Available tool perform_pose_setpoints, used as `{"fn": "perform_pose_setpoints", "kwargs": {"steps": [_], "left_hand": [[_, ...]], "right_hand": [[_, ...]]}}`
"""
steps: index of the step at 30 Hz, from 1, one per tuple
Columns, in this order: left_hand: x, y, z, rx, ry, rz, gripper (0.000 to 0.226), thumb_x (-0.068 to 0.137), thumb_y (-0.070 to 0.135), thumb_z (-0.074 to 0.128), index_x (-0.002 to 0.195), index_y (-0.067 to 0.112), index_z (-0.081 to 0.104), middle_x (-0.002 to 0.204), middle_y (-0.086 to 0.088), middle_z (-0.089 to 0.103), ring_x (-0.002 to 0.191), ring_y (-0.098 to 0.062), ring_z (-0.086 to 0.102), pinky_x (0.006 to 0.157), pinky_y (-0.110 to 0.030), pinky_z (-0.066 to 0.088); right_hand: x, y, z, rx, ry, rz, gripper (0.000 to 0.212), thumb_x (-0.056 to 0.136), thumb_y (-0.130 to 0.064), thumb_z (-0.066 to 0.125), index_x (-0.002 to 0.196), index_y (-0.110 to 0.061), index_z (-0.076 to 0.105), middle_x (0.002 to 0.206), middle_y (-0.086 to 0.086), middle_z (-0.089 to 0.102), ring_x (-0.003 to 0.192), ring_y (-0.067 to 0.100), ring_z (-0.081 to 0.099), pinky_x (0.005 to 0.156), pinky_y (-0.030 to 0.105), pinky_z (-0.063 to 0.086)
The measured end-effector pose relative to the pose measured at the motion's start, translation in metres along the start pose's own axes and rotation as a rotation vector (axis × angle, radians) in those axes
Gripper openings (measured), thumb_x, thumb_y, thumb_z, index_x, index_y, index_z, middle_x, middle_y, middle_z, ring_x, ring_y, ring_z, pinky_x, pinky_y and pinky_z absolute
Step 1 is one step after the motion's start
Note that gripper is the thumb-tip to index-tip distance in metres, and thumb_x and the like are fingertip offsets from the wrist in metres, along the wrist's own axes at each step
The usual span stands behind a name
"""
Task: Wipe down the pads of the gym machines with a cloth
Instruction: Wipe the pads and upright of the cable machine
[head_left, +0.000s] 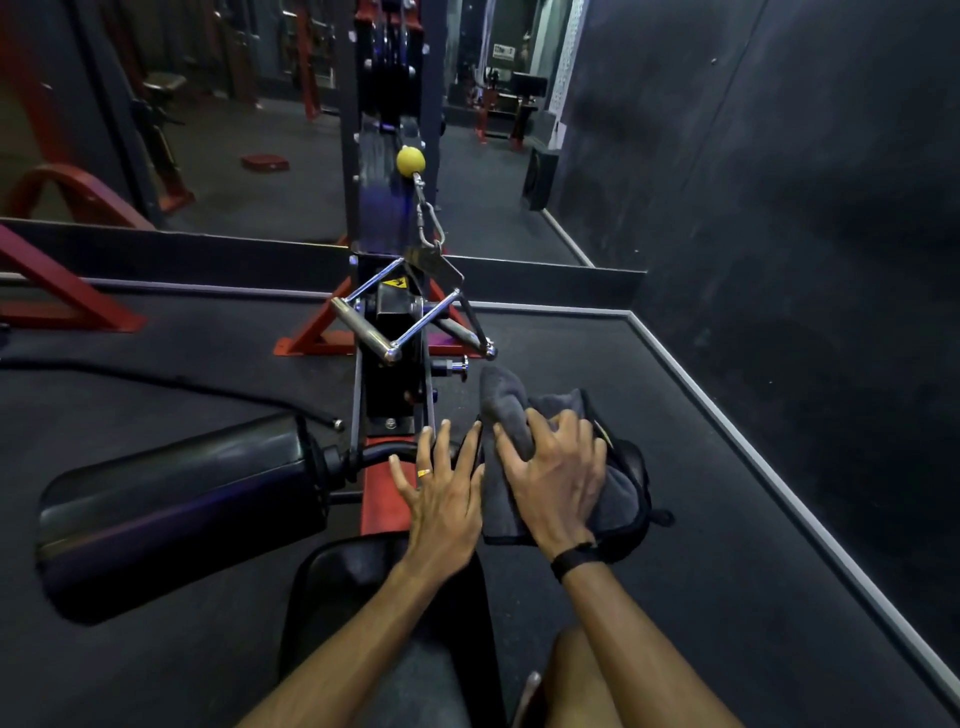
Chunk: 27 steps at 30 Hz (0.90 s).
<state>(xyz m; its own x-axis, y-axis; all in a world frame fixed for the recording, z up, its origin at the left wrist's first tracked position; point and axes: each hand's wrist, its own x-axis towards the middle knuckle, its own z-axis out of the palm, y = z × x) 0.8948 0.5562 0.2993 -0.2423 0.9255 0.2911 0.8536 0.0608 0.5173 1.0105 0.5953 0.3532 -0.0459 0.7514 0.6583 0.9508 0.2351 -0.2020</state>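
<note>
While two hands (447, 499) (556, 483) meet, one cloth (618, 499), two pads (176, 509) (631, 462).

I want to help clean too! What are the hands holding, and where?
The right hand grips the grey cloth by its bunched middle, over the right pad. The left hand holds nothing.
</note>
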Motion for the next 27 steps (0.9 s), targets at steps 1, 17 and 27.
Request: {"fn": "perform_pose_setpoints", "kwargs": {"steps": [1,17,27], "left_hand": [[0.001,-0.003,-0.002,0.004,0.006,0.01,0.068,0.095,0.054,0.003,0.157,0.037,0.025,0.167,-0.003,0.017,0.155,-0.022,0.004,0.112,-0.05,-0.024],[0.053,0.02,-0.006,-0.059,-0.086,-0.072,0.069,0.097,0.057,0.012,0.151,0.025,0.039,0.164,0.001,0.025,0.155,-0.018,0.0,0.116,-0.054,-0.019],[0.01,0.005,-0.004,0.154,0.029,0.049,0.06,0.1,0.047,0.022,0.145,0.021,0.053,0.153,-0.012,0.046,0.145,-0.031,0.038,0.114,-0.061,-0.005]], "right_hand": [[0.0,0.005,0.0,0.008,-0.004,-0.024,0.035,0.088,-0.057,0.058,0.092,-0.023,0.068,0.084,0.004,0.057,0.082,0.027,0.053,0.074,0.04,0.04],[-0.003,0.079,-0.022,0.012,0.008,0.206,0.041,0.087,-0.06,0.051,0.092,-0.024,0.07,0.085,0.002,0.053,0.083,0.023,0.049,0.073,0.037,0.037],[0.0,0.009,-0.003,-0.015,-0.021,0.067,0.03,0.084,-0.051,0.07,0.087,-0.02,0.07,0.083,0.006,0.057,0.083,0.029,0.054,0.076,0.042,0.041]]}}
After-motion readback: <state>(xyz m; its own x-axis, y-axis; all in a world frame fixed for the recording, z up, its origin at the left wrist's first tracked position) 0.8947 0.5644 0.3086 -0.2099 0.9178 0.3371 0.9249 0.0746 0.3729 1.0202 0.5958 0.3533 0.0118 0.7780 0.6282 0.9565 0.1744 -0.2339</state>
